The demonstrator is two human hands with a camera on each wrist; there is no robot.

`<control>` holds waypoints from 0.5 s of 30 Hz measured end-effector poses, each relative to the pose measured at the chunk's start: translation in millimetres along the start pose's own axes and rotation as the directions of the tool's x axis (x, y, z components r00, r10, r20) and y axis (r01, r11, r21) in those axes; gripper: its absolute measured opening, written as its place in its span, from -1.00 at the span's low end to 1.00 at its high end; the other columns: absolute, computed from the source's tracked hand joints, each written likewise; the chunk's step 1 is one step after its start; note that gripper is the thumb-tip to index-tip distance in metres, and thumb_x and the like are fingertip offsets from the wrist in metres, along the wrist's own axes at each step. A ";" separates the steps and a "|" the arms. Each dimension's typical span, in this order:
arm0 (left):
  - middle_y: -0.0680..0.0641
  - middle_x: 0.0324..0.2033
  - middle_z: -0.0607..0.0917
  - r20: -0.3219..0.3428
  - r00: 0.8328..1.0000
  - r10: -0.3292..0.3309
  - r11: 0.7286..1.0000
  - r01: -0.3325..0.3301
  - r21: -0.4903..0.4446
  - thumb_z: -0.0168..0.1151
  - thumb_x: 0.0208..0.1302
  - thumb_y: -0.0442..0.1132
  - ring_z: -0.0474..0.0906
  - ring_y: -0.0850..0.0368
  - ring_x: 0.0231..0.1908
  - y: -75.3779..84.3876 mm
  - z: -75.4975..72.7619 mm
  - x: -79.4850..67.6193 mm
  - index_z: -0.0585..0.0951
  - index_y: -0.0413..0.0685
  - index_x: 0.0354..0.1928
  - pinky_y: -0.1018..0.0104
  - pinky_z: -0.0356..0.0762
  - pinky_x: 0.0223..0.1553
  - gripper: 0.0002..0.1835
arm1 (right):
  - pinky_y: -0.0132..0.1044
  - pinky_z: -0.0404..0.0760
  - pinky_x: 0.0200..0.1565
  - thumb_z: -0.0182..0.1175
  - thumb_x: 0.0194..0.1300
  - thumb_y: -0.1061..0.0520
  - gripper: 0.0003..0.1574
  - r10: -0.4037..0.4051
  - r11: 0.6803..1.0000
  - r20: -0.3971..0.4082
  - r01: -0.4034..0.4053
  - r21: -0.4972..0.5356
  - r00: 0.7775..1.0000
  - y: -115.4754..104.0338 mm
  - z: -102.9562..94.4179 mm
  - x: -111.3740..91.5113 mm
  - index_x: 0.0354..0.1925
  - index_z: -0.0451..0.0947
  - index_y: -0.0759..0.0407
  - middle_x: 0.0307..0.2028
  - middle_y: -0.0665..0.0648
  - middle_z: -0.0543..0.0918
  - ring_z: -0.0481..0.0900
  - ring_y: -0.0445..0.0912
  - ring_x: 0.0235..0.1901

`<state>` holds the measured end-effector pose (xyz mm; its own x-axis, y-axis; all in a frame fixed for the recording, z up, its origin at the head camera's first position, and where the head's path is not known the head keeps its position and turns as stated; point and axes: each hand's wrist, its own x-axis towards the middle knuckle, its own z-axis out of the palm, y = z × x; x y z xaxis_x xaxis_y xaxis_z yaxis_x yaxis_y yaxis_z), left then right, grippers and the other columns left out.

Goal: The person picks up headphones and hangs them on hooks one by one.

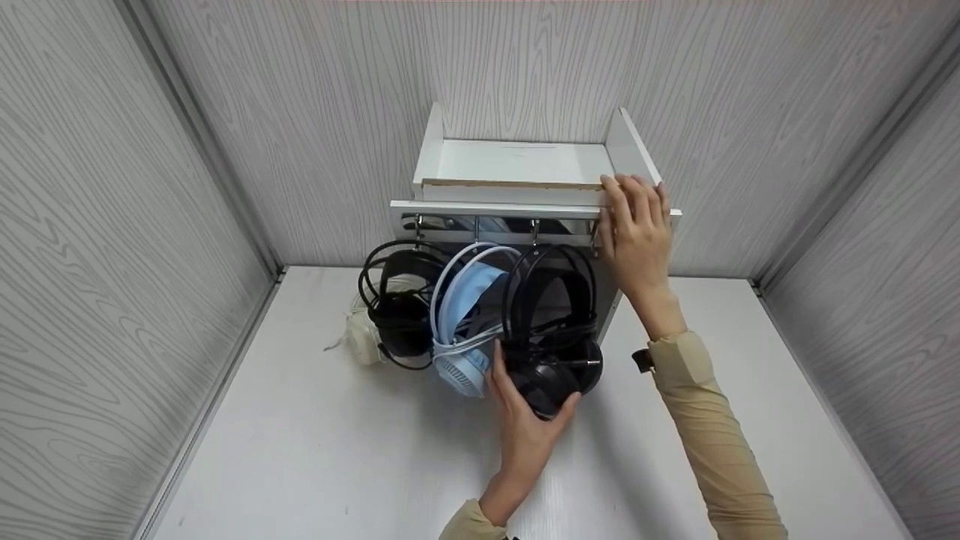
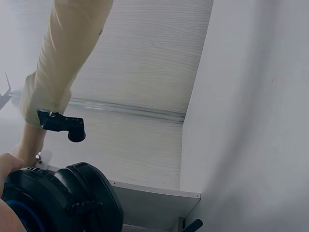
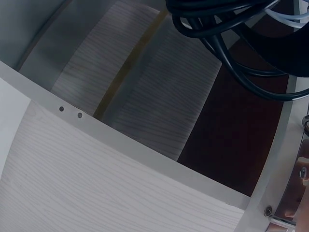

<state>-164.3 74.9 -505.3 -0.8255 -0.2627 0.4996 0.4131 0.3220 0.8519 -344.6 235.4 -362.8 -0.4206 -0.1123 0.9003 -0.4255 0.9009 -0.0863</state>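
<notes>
In the head view, my left hand grips the lower ear cup of black over-ear headphones from below, thumb on one side and fingers on the other. Their headband is at a hook on the rail of a white rack. My right hand holds the rack's front right corner, fingertips over the board's upper edge. Light blue headphones hang directly left of the black pair. In the left wrist view, the held ear cup is large at the bottom left.
Another black pair of headphones hangs farther left, with a cream-white pair partly hidden behind it. The rack stands on a white tabletop against wood-grain panels. In the right wrist view, black cable hangs in loops.
</notes>
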 end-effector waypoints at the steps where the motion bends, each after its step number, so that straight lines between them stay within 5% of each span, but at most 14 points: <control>1: -0.06 0.39 0.11 0.004 1.000 0.002 1.000 -0.002 0.000 0.54 -0.13 0.05 0.12 0.08 0.34 -0.6 -0.8 -0.1 -0.14 0.00 0.50 -0.07 0.28 0.27 0.28 | -0.03 0.02 0.44 -0.07 0.45 -0.01 -0.53 0.001 1.000 -0.001 -0.001 0.004 1.000 -0.1 -0.2 -0.1 0.26 0.41 -0.03 0.17 0.13 0.50 0.33 0.01 0.27; 9: -0.04 0.44 0.05 0.063 0.996 -0.070 0.997 0.069 0.020 0.35 0.12 0.09 0.03 0.04 0.43 5.6 -12.3 -1.9 -0.14 0.12 0.51 -0.07 0.19 0.33 0.08 | -0.04 0.00 0.45 -0.09 0.47 -0.01 -0.53 -0.007 1.000 0.009 0.007 -0.014 1.000 -0.3 -1.9 0.8 0.28 0.39 -0.05 0.18 0.11 0.49 0.33 -0.01 0.28; 15: -0.08 0.41 0.11 0.017 1.000 -0.017 0.999 0.016 0.050 0.43 0.04 0.06 0.08 0.02 0.40 7.6 -17.7 -1.7 -0.03 0.02 0.50 -0.06 0.24 0.31 0.10 | -0.05 0.00 0.45 -0.10 0.47 -0.01 -0.53 -0.005 1.000 0.014 0.005 -0.013 1.000 -0.6 -2.0 0.2 0.28 0.39 -0.05 0.18 0.11 0.50 0.32 -0.02 0.28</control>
<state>-152.9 61.7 -496.9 -0.8386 -0.2527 0.4826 0.3803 0.3626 0.8508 -342.8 235.7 -361.7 -0.4295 -0.1223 0.8948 -0.4172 0.9056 -0.0765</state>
